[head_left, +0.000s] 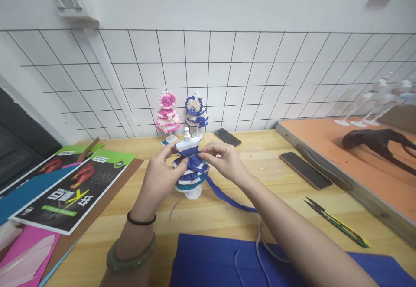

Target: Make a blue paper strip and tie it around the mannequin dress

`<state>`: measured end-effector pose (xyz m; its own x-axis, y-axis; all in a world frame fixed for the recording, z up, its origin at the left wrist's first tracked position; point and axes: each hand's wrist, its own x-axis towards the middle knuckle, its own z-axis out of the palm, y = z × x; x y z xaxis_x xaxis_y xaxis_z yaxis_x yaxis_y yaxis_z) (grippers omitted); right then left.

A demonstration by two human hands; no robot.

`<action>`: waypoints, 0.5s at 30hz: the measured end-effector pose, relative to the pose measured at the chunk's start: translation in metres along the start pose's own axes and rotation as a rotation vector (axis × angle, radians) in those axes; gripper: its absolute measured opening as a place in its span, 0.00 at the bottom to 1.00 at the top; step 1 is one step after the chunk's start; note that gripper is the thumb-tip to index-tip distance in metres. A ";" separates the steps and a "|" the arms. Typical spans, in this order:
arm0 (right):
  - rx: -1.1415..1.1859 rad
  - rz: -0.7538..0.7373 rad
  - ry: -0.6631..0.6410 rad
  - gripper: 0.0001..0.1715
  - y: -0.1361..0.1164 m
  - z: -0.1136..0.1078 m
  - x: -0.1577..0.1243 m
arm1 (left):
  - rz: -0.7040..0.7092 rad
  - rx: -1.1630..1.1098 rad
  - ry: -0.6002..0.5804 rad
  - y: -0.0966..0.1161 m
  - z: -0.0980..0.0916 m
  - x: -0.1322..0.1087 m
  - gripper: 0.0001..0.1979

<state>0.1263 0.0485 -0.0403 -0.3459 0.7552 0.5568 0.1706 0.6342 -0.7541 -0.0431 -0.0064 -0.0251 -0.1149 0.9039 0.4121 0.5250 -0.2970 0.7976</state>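
A miniature dress form (192, 178) in a blue, white and teal tiered skirt stands upright on its white base, between my hands. My left hand (159, 170) is closed around its left side, thumb at the waist and fingers by the white top. At the waist's right side, my right hand (224, 159) pinches the gathered end of a long blue strip (224, 196). The strip trails down to the right and passes behind my right forearm. Whether the strip is paper or cloth I cannot tell.
Pink (168, 120) and blue-and-cream (196, 113) dressed forms stand by the wall. Two phones (305, 170) and yellow-green thread snips (338, 222) lie to the right. Folded blue material (201, 261) with a grey cord lies in front; booklets (74, 191) lie left. A raised orange board (312, 144) borders the right.
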 end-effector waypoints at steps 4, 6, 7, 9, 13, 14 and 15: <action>-0.059 -0.049 0.043 0.02 -0.004 0.004 -0.005 | 0.010 0.049 0.017 -0.002 0.000 0.000 0.16; -0.074 -0.056 0.051 0.03 -0.005 0.006 -0.007 | 0.010 0.059 0.022 -0.001 0.000 0.000 0.15; -0.080 -0.060 0.052 0.03 -0.006 0.007 -0.008 | 0.006 0.053 0.020 0.000 -0.001 0.000 0.15; -0.091 -0.065 0.055 0.03 -0.008 0.008 -0.009 | -0.006 0.033 0.007 0.003 -0.001 0.000 0.16; -0.106 -0.061 0.065 0.04 -0.012 0.010 -0.010 | -0.024 0.009 -0.016 0.007 -0.002 -0.001 0.16; -0.105 -0.059 0.067 0.04 -0.013 0.011 -0.011 | -0.025 0.007 -0.017 0.007 -0.002 -0.001 0.16; -0.105 -0.057 0.068 0.05 -0.013 0.012 -0.011 | -0.025 0.007 -0.017 0.007 -0.002 -0.001 0.16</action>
<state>0.1173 0.0294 -0.0405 -0.2949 0.7247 0.6228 0.2496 0.6876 -0.6819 -0.0405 -0.0102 -0.0191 -0.1137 0.9163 0.3840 0.5279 -0.2717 0.8047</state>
